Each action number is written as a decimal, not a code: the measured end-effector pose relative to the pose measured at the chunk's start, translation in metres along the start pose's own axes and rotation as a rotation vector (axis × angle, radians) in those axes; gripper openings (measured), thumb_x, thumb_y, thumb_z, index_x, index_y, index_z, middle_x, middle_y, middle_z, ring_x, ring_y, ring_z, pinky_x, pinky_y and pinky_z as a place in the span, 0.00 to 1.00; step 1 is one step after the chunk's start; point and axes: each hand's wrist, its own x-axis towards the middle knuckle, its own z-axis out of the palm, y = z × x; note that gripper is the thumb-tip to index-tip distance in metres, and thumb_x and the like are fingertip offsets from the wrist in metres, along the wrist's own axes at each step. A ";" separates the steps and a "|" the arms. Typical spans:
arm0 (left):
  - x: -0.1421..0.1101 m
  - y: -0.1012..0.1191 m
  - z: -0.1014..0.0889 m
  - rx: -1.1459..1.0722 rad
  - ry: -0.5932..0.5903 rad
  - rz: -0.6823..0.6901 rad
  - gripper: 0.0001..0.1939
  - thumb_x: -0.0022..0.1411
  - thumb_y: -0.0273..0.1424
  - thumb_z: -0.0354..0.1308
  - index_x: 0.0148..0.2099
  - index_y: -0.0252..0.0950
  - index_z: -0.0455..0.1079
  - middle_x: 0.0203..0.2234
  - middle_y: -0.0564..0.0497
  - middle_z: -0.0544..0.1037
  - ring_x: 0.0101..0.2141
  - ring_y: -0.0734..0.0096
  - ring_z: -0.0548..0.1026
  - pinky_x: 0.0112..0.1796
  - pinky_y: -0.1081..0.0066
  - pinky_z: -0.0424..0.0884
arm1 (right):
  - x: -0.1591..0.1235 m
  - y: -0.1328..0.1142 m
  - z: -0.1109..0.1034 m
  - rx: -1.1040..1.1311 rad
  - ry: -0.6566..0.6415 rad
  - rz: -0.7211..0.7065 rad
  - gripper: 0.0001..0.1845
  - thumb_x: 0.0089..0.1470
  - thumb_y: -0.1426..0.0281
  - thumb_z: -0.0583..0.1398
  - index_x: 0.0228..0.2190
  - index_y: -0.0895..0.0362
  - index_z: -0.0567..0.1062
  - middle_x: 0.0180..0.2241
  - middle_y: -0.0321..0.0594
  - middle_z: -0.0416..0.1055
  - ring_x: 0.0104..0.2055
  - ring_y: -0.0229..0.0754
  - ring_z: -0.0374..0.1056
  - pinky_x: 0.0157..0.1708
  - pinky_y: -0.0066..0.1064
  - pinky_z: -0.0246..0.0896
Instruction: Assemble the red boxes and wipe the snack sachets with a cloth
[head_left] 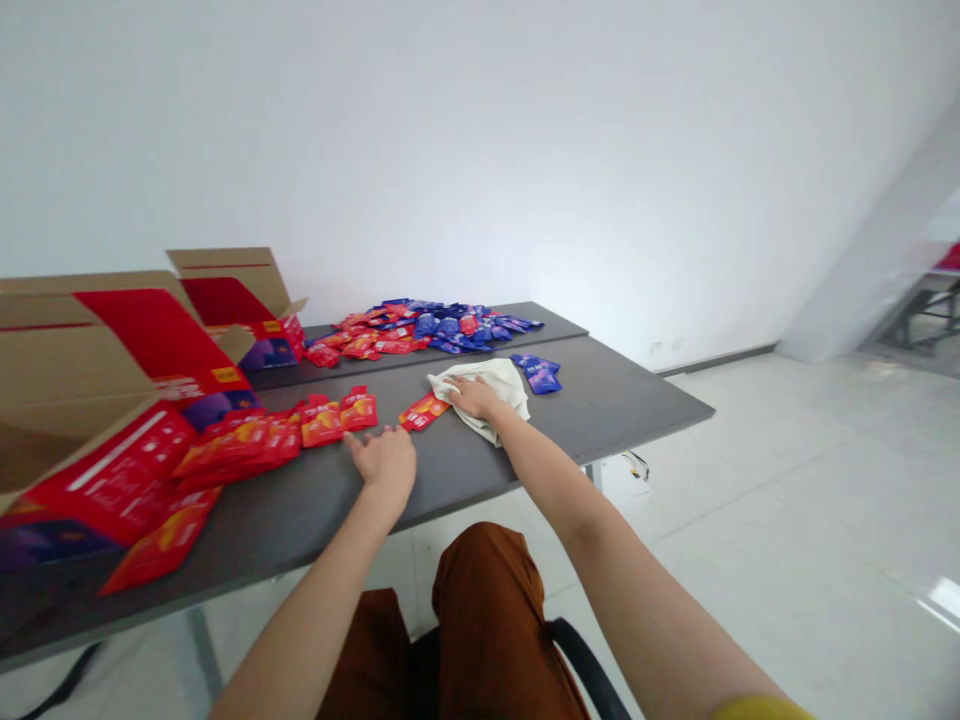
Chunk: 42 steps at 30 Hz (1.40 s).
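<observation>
White cloth [506,380] pressed flat by R hand [472,397], fingers spread, mid-table [630,392] | L hand [390,462] half-open nr front edge, nothing seen gripped | part-grouped: red pkts [322,426] lined twd open box [124,475], L end; blue pkts [541,376] set apart; red/blue pile [442,326] mixed, far edge | box/pkt print illegible.

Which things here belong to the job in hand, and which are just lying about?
Likely in the job:
- white cloth under the right hand
- red packets near the left hand
- blue packets
- mixed pile
- open boxes

Probably just lying about:
- black strap or cable, lower left
</observation>
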 end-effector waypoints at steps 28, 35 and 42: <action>0.087 -0.022 0.011 -0.482 0.162 0.200 0.15 0.50 0.20 0.54 0.38 0.40 0.75 0.42 0.52 0.79 0.50 0.60 0.70 0.51 0.62 0.62 | 0.016 0.017 0.005 0.724 0.271 0.243 0.52 0.58 0.39 0.32 0.52 0.64 0.74 0.50 0.51 0.73 0.55 0.50 0.67 0.56 0.38 0.57; 0.092 -0.032 0.015 -0.557 0.152 0.166 0.16 0.49 0.20 0.52 0.33 0.42 0.78 0.53 0.55 0.74 0.55 0.60 0.65 0.55 0.57 0.55 | 0.004 -0.001 -0.003 0.703 0.160 0.173 0.53 0.56 0.37 0.34 0.50 0.65 0.75 0.51 0.54 0.72 0.59 0.52 0.63 0.61 0.40 0.48; 0.088 -0.019 0.024 -0.352 0.056 -0.107 0.20 0.64 0.43 0.48 0.44 0.38 0.78 0.40 0.40 0.80 0.49 0.49 0.73 0.60 0.46 0.42 | 0.011 0.006 0.004 0.538 0.218 0.192 0.57 0.57 0.40 0.25 0.53 0.67 0.72 0.52 0.58 0.70 0.60 0.54 0.61 0.60 0.42 0.50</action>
